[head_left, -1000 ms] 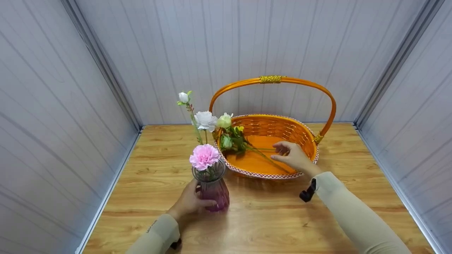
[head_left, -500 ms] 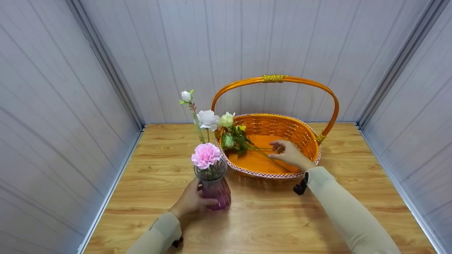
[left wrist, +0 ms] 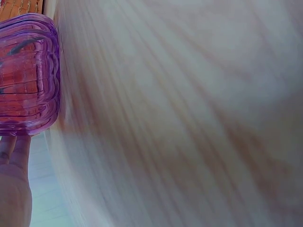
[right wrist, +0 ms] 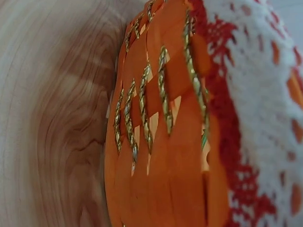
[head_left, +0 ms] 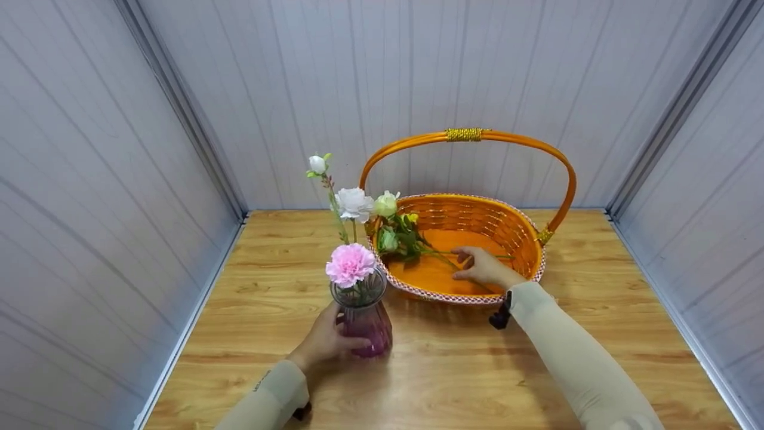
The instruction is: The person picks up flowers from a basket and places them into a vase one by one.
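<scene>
My left hand (head_left: 330, 339) grips the lower body of a glass vase (head_left: 369, 331), clear at the rim and purple below. A pink carnation (head_left: 351, 265), a white flower (head_left: 354, 205) and a tall stem with a white bud (head_left: 317, 164) stand in it. In the left wrist view, fingers (left wrist: 18, 153) lie against the purple glass (left wrist: 47, 90). My right hand (head_left: 486, 267) reaches over the near rim into an orange basket (head_left: 471, 297), thumb and fingers apart, close over the green stems (head_left: 440, 257). The right wrist view shows only the basket's woven wall (right wrist: 161, 156); the hand is hidden there.
Leafy flowers (head_left: 401, 237) with pale green blooms lie at the basket's left end. The basket's tall arched handle (head_left: 412, 141) rises behind the right hand. Pale panels (head_left: 286, 89) enclose the wooden table (head_left: 268, 269) at the back and sides.
My right hand has moved slightly left and lower over the stems in the basket. The left hand keeps its grip on the vase. The whole view has shifted a little.
</scene>
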`<state>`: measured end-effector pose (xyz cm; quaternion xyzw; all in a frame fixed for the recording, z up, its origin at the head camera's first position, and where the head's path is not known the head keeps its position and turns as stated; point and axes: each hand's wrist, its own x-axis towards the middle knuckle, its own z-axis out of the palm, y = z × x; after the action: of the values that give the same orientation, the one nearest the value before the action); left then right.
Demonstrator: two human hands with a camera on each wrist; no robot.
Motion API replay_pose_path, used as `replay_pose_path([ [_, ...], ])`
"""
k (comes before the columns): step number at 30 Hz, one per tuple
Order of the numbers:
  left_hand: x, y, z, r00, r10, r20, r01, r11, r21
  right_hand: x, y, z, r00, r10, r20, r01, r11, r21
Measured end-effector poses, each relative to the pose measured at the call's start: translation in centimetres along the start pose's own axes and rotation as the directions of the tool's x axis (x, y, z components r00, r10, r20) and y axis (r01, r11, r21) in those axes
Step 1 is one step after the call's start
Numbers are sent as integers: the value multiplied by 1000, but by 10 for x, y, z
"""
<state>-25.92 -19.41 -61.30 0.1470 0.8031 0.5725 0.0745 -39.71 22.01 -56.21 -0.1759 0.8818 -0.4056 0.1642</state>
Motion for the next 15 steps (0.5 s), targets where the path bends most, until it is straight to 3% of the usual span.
replay_pose_path([
  [15,1,-2,1,1000,19,4,-19,1000,-22,-1,2,5,994,62,88,-66,997,42],
])
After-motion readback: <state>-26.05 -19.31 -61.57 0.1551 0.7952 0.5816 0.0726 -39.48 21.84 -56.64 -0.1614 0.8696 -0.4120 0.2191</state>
